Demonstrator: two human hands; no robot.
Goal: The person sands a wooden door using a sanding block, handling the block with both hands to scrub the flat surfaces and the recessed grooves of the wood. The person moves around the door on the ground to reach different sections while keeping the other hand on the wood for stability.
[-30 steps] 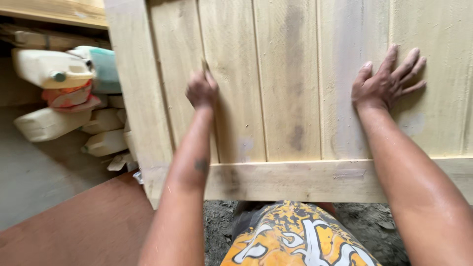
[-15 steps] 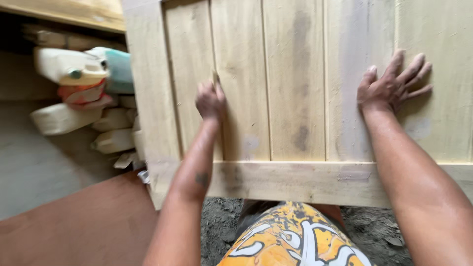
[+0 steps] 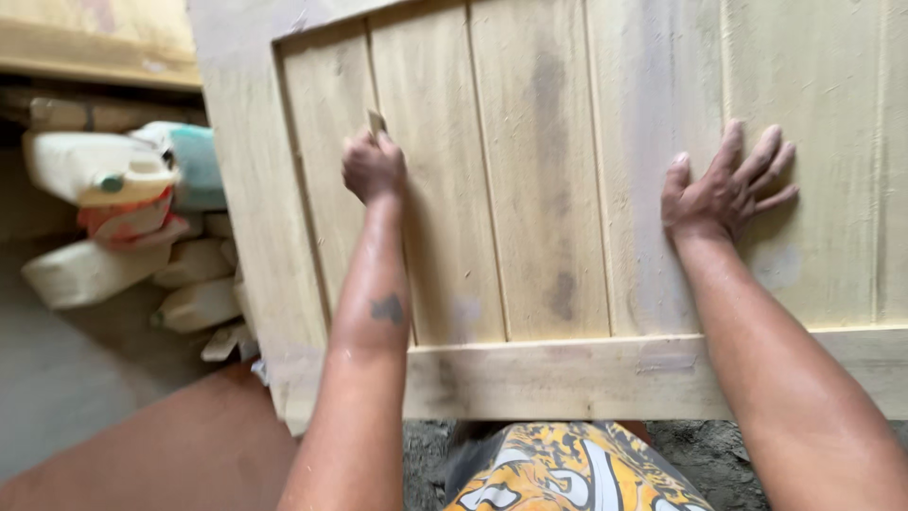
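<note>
Two hands on pale wooden panel door (image 3: 530, 189) filling frame centre. Left hand (image 3: 375, 168) fisted around small scraper (image 3: 376, 121), working groove upper left; right hand (image 3: 724, 185) flat, fingers spread, bracing. Next stroke likely needs steady pressure along groove.

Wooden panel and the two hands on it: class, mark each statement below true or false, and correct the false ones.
1. The right hand lies flat with fingers spread on the wooden panel. True.
2. The left hand is open and flat. False: it is closed around a small folded piece, pressed to a groove.
3. Pale plastic jugs lie left of the panel. True.
4. The panel's boards are painted blue. False: they are bare pale wood.
</note>
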